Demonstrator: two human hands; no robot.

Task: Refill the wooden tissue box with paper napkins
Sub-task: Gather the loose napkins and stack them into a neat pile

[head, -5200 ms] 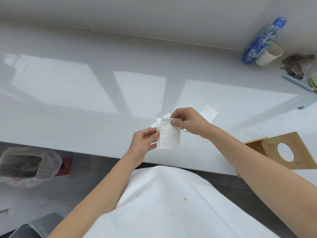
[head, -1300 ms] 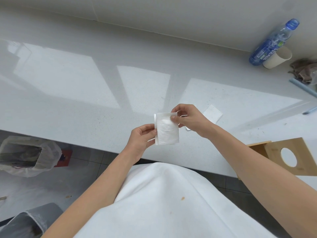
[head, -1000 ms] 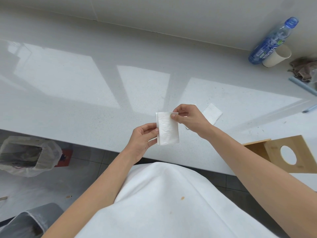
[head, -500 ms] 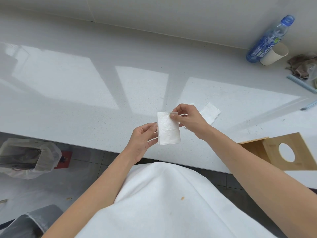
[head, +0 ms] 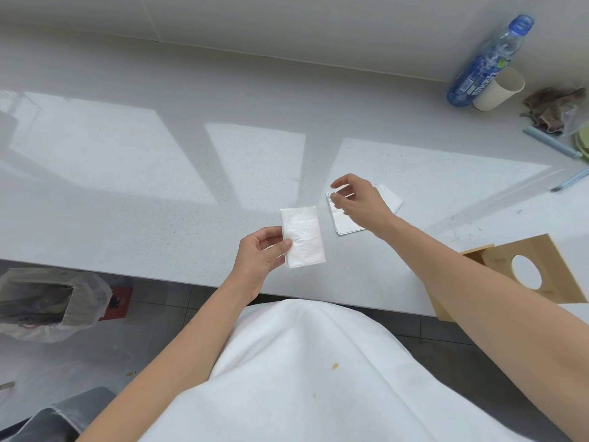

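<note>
My left hand (head: 259,255) pinches a folded white paper napkin (head: 304,236) by its left edge, held just above the counter's front part. My right hand (head: 358,200) hovers with fingers spread over a small stack of white napkins (head: 342,223) lying on the counter; it holds nothing. The wooden tissue box (head: 478,260) stands at the counter's front right, partly hidden behind my right forearm, with its lid (head: 548,269), pierced by a round hole, tilted up beside it.
The white counter (head: 159,186) runs wide to the left. At the back right stand a blue-capped bottle (head: 487,63), a paper cup (head: 498,89) and a crumpled cloth (head: 553,108). A bin lined with a plastic bag (head: 47,301) sits on the floor at left.
My right hand has let go of the folded napkin and moved right, over the stack on the counter. The left hand alone keeps the napkin.
</note>
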